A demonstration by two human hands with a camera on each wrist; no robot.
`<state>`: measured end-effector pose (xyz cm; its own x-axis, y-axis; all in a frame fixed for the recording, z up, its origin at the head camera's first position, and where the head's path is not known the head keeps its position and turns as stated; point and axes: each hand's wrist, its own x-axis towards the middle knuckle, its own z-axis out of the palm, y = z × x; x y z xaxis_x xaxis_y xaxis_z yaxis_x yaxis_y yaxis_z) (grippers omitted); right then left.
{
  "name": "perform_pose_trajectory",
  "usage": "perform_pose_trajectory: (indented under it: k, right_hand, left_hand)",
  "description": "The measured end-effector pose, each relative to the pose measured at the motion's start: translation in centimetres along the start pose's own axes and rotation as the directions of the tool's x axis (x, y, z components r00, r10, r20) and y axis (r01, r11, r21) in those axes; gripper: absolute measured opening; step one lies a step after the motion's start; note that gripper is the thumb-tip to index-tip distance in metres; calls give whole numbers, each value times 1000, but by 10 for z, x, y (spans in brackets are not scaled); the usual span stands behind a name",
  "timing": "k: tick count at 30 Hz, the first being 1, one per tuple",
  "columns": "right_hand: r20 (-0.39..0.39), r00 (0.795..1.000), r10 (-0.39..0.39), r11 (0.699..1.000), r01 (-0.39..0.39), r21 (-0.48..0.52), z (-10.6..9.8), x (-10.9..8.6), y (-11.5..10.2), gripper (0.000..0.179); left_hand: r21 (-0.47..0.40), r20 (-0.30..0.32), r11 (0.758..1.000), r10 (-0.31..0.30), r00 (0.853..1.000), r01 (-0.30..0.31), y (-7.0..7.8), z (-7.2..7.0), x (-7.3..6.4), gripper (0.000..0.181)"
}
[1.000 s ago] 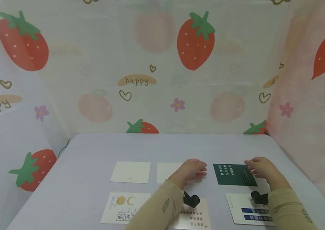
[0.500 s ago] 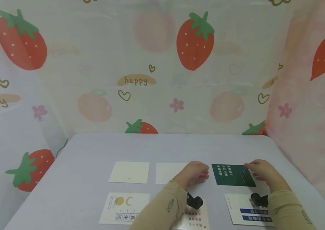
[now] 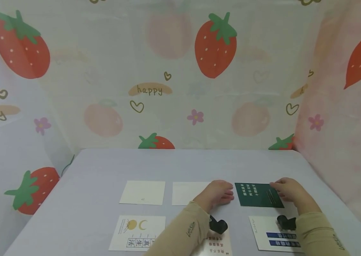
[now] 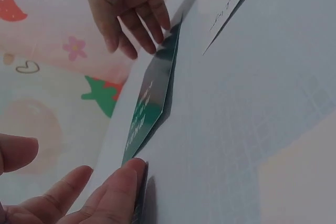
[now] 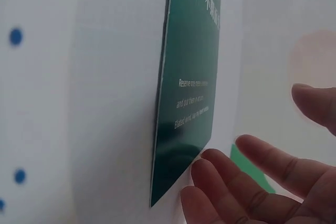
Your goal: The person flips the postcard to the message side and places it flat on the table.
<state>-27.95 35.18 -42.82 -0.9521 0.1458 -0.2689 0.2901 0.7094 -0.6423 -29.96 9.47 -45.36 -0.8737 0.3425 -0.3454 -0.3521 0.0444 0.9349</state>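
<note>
A dark green card (image 3: 258, 195) with white writing lies on the table between my two hands. My left hand (image 3: 217, 193) is at the card's left edge; in the left wrist view its fingers (image 4: 118, 187) are extended, with the fingertips by that edge. My right hand (image 3: 292, 192) is at the opposite edge, its thumb side nearest the far right corner. Loosely extended fingers (image 5: 226, 187) of the right hand are beside the card's end in the right wrist view; whether they touch it is hard to tell. Neither hand grips anything.
Two pale cards (image 3: 142, 192) lie left of the green one, the second partly behind my left hand. Nearer me are a sun-and-moon card (image 3: 135, 233), a card with reddish writing (image 3: 220, 245) under my left forearm and a blue-striped card (image 3: 263, 225). Strawberry-print sheets (image 3: 215, 49) surround the table.
My left hand has shifted slightly right and down, to the green card's left edge. The right hand stays by the right edge. The whole view has drifted a little left.
</note>
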Motion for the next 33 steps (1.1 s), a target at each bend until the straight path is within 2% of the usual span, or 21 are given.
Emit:
perform_pose_trajectory:
  k: [11,20,23,27,33]
  right_hand:
    - [-18,999,27,998,-26,49,5,-2,-6,57]
    - [-8,998,69,995,-69,73,6,1,-6,61]
    - [-8,998,62,995,-61,82,6,-2,-7,61]
    - [-5,999,43,995,-42,85,6,-5,-10,61]
    - [4,999,40,995,-41,88,7,-7,-13,58]
  left_hand:
    - [-39,-17,999,-19,1000,19,-1,6,3,20]
    - [-60,15,998,-22,1000,23,-2,5,2,24]
    - [-60,29,998,-16,999,18,-2,6,0,23]
    - [-50,20,999,-10,1000,11,-2,7,-1,22]
    - [-33,-9,999,-21,1000,21,-3,8,0,36]
